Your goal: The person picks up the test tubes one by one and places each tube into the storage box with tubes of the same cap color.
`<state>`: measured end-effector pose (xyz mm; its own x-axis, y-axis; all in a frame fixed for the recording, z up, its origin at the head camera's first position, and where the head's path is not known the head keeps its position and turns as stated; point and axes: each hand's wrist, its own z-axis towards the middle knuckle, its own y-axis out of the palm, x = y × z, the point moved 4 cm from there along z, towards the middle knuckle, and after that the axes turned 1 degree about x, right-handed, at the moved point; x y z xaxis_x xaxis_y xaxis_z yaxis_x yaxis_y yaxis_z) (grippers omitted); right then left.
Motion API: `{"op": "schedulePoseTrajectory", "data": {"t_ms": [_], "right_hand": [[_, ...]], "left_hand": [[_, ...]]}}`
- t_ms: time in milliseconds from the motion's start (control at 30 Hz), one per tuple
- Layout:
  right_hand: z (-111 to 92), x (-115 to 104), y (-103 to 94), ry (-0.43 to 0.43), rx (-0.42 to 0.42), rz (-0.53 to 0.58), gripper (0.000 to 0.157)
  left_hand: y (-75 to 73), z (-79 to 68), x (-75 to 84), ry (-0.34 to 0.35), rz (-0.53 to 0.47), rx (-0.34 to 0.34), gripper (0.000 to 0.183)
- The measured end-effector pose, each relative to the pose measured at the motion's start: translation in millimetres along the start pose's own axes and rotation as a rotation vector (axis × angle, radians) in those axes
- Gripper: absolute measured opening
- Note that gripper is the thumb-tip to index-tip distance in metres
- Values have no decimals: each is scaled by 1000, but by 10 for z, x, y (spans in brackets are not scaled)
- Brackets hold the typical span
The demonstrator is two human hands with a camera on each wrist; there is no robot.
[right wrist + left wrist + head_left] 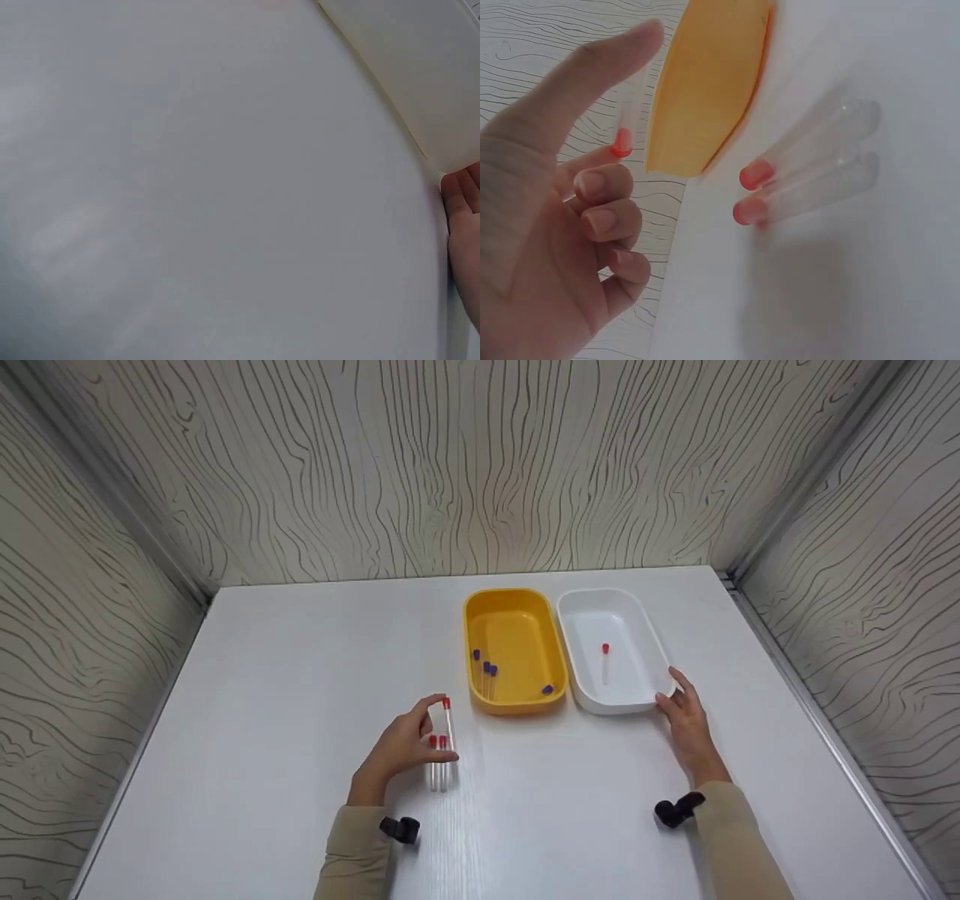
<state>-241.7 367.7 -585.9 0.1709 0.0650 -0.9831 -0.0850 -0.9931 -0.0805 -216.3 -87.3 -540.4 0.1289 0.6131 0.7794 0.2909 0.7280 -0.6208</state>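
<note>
My left hand (405, 742) pinches a red-capped test tube (449, 724) lengthwise, index finger at the cap and thumb at the other end. Its remaining fingers curl toward the palm in the left wrist view. Two more red-capped tubes (817, 169) lie side by side on the table, just below that hand. At the near right corner of the white tray (611, 709), my right hand (686, 725) grips the rim between thumb and fingers. One tube with a red cap (605, 649) lies inside this tray.
Left of the white tray, close beside it, stands a yellow tray (517, 709) holding several blue-capped tubes (489, 679). The white table (300, 660) ends at a wood-patterned back wall (450, 472), with similar panels on both sides.
</note>
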Motion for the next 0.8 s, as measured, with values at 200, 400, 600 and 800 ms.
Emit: {"op": "schedulePoseTrajectory", "data": {"t_ms": [200, 400, 600, 800], "right_hand": [[19, -9, -19, -2, -2, 86, 60], [12, -15, -5, -6, -9, 98, 63], [4, -15, 11, -17, -18, 85, 65], [-3, 8, 4, -16, -15, 70, 67]], "left_hand": [[14, 133, 211, 38, -16, -12, 90], [59, 248, 448, 115, 14, -19, 90], [149, 375, 643, 178, 50, -28, 90], [261, 489, 820, 177, 45, -50, 90]]}}
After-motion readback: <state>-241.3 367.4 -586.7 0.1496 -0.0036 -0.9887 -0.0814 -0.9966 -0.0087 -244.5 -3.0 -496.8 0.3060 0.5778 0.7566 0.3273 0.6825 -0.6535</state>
